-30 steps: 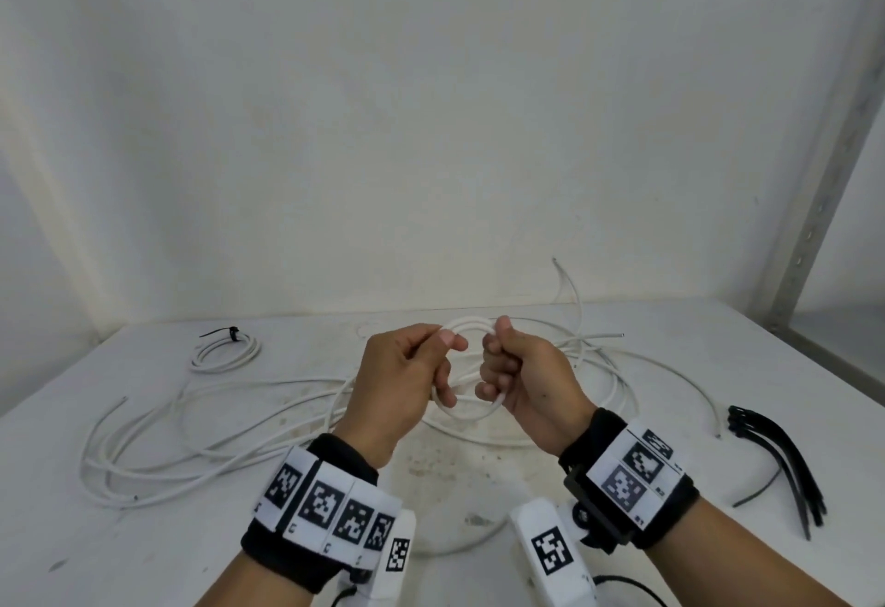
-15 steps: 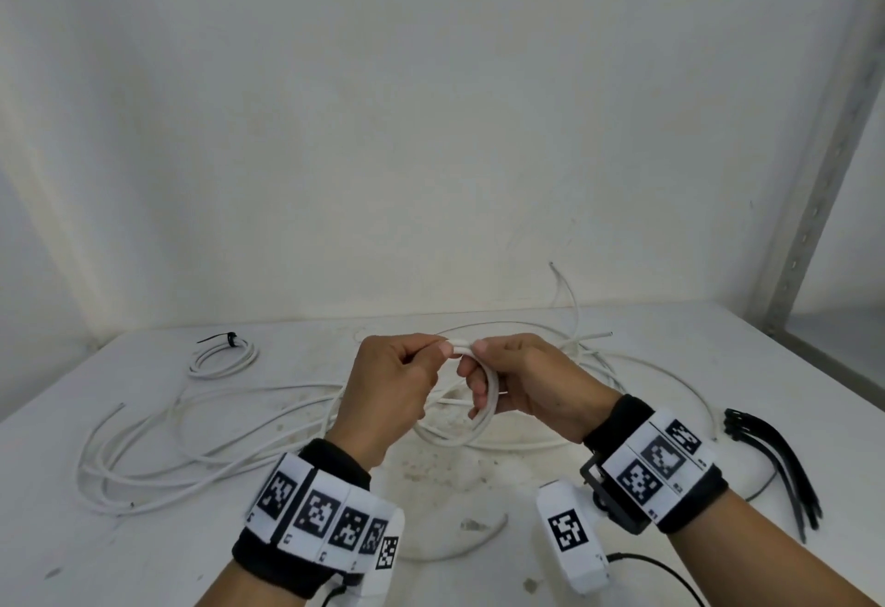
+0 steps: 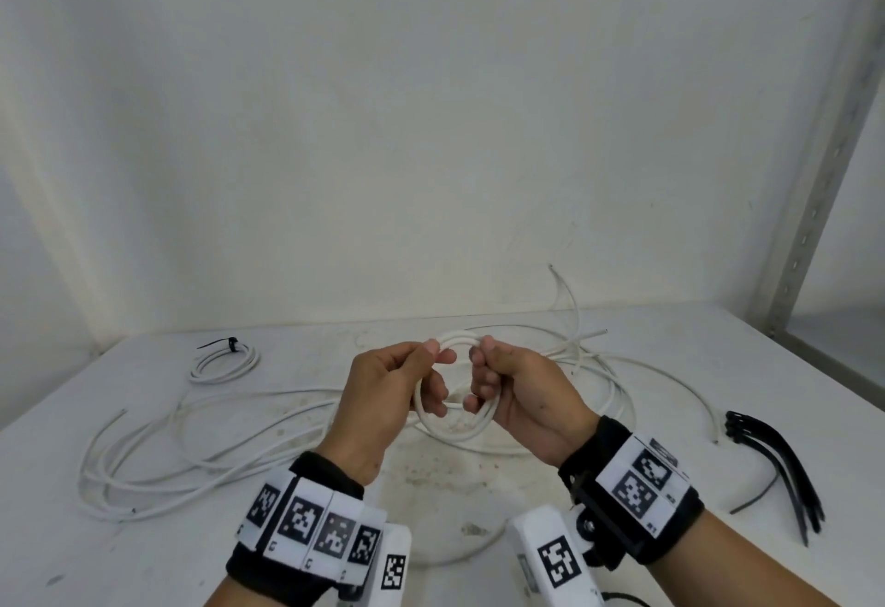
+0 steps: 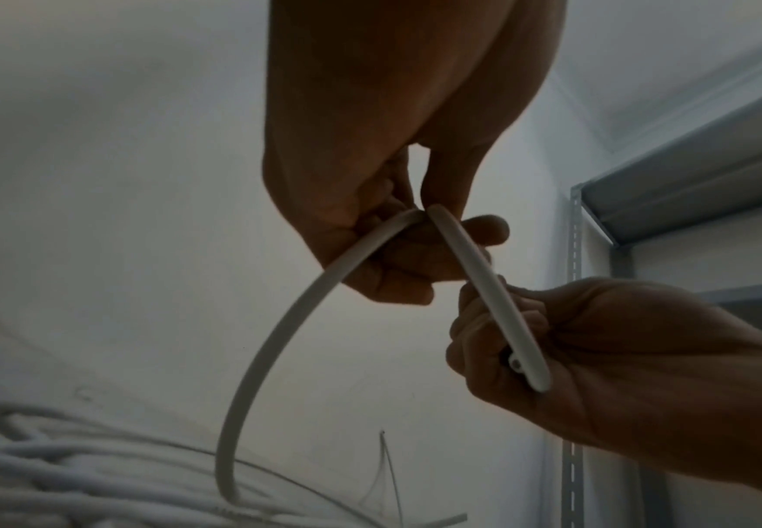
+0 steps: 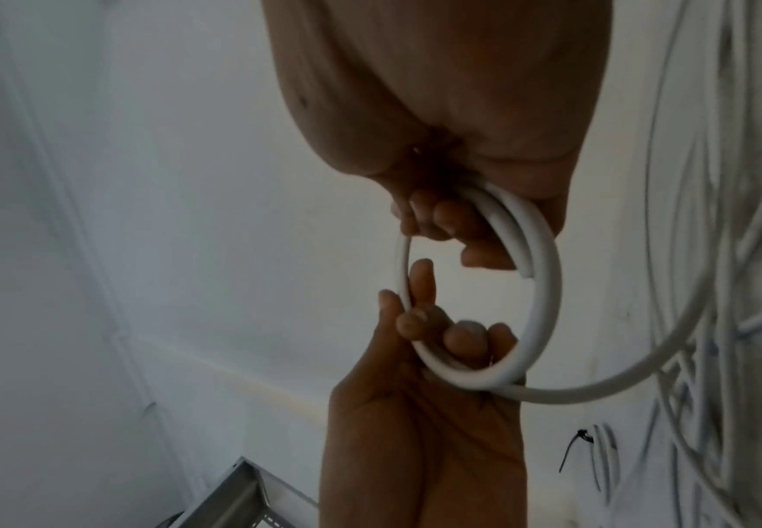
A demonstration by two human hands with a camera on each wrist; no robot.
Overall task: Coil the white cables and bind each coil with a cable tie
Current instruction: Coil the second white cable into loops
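Our left hand (image 3: 390,398) and right hand (image 3: 519,398) both pinch a small round white plastic-coated cable coil (image 3: 452,429) between them; it hangs above the white counter (image 3: 622,573).

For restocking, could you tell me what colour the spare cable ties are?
Black; the spare cable ties show best in the head view.

Workshop: slotted steel shelving (image 3: 814,185), bench (image 3: 143,558)

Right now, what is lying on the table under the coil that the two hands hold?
Under the coil, loose white cables run across the stained table. The left hand and right hand cover part of them, so what lies directly beneath cannot be seen.
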